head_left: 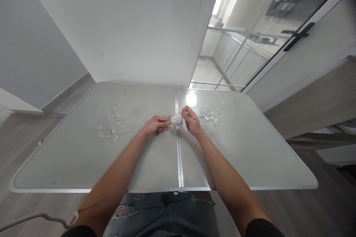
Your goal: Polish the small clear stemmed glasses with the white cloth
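Observation:
Over the table's middle seam, a small clear wine glass (174, 120) is held tilted on its side. My left hand (157, 125) pinches it at its left end, by the stem or foot, which the fingers partly hide. White cloth (185, 126) hangs from my right hand (191, 120), whose fingers are closed on it at the glass's rim. White shows through the bowl, so some of the cloth seems to be inside it. Several clear glasses (114, 139) are on the left part of the table, and a few stemmed glasses (205, 117) stand to the right of my right hand.
The pale folding table (150, 170) has a metal edge and a metal seam (179, 163) down its middle. A white wall (139, 26) rises behind it, with a glass door (233, 52) at the back right. A pale cable (41, 215) runs at the lower left.

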A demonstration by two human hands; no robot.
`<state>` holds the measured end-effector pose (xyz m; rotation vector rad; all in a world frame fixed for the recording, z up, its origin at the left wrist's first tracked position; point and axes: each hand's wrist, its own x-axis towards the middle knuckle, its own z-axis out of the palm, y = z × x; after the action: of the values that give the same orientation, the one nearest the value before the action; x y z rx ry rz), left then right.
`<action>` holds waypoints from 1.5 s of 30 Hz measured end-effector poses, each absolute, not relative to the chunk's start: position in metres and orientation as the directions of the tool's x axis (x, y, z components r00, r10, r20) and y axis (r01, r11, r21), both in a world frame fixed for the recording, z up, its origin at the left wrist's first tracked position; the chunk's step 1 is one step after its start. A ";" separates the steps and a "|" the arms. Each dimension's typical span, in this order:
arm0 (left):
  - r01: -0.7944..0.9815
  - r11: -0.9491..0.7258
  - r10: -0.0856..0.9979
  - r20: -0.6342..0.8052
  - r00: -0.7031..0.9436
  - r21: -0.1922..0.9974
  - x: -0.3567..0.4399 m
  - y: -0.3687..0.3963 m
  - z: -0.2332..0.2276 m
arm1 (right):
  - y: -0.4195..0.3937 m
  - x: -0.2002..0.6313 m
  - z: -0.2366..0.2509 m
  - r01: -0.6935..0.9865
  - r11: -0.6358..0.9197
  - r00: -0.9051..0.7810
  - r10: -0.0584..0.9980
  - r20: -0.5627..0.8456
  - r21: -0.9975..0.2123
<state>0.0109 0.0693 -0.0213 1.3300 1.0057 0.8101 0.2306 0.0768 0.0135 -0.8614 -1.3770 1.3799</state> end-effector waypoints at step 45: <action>-0.125 -0.069 0.998 0.067 -0.018 0.990 0.032 0.064 -0.026 | 0.082 0.232 0.010 -0.375 0.259 0.145 0.965 0.220 -0.890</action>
<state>0.0324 0.0637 -0.0255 1.1585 1.0927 1.3256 0.2323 0.0817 0.0096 -0.7859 -0.9519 1.1233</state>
